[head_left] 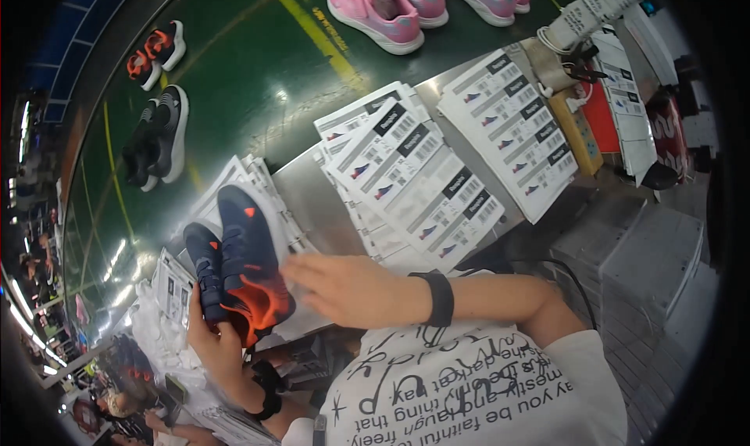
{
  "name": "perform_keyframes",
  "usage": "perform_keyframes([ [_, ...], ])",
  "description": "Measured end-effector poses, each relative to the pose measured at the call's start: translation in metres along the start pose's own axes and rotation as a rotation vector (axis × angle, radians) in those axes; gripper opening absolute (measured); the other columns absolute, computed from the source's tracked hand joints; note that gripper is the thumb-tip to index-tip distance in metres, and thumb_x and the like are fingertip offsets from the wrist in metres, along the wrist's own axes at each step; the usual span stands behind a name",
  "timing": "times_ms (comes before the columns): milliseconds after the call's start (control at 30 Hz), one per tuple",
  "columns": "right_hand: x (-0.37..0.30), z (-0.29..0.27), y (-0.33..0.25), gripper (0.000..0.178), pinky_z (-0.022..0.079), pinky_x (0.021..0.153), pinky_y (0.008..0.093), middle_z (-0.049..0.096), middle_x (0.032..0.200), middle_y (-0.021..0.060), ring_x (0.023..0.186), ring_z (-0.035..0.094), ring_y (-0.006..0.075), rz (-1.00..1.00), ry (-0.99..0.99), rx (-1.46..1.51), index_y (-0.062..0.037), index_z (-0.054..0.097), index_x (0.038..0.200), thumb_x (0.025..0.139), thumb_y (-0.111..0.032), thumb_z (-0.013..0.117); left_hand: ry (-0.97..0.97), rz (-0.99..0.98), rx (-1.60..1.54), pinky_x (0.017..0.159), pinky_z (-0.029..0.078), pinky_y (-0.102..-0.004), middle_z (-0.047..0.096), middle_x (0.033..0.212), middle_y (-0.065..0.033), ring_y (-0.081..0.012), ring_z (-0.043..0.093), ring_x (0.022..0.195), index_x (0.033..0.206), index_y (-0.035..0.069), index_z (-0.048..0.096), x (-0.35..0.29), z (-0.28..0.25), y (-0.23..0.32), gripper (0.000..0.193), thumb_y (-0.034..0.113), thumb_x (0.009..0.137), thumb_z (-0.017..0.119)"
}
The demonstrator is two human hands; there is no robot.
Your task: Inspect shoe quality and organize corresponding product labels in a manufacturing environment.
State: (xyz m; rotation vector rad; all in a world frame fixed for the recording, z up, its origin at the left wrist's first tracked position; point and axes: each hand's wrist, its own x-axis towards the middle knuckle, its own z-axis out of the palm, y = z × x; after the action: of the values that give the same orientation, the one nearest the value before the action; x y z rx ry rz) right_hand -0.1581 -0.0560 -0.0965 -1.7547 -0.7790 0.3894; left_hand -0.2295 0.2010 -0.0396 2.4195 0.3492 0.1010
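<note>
A pair of navy sneakers with orange linings lies near me, toes pointing away: a left sneaker (205, 268) and a right sneaker (248, 250) side by side. At the heel end, my left hand (215, 351) is closed around the left sneaker, its thumb near the opening. My right hand (348, 288) reaches in from the right, palm and fingers stretched out and slightly blurred. Its fingertips are at the pale sole edge of the right sneaker; I cannot tell whether they press on it. Beneath the sneakers lie stacks of white printed sheets (269, 200).
Label sheets (422, 172) are piled on the metal table edge, with another stack (516, 137) to their right. Pink sneakers (383, 12), black sneakers (160, 137) and small black-and-orange sneakers (160, 51) stand on the green belt (242, 78). Grey bins (648, 258) stand at right.
</note>
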Motion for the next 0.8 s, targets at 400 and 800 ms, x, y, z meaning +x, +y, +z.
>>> perform_keyframes([
  [400, -0.122, -0.12, 0.03, 0.044, 0.038, 0.09, 0.0464, 0.056, 0.1, 0.0136, 0.097, 0.05, 0.0335, 0.651, 0.363, -0.963, -0.0001, 0.057, 0.105, 0.075, -0.024, 0.078, -0.627, 0.548, 0.357, 0.092, 0.049, -0.0405, 0.055, 0.133, -0.0247, -0.0396, 0.061, 0.11, 0.136, 0.0, 0.049, 0.078, -0.021, 0.152, 0.062, 0.006, 0.078, 0.071],
  [800, -0.143, -0.125, -0.035, 0.021, 0.048, 0.068, 0.0271, 0.061, 0.087, 0.0086, 0.074, 0.06, 0.0169, 0.491, 0.671, -0.21, -0.0012, 0.054, 0.094, 0.079, 0.004, 0.067, -0.646, 0.928, 0.399, 0.109, 0.038, -0.0488, 0.025, 0.157, -0.0195, -0.0427, 0.035, 0.139, 0.148, 0.017, 0.039, 0.112, 0.059, 0.186, 0.095, 0.014, 0.064, 0.084],
])
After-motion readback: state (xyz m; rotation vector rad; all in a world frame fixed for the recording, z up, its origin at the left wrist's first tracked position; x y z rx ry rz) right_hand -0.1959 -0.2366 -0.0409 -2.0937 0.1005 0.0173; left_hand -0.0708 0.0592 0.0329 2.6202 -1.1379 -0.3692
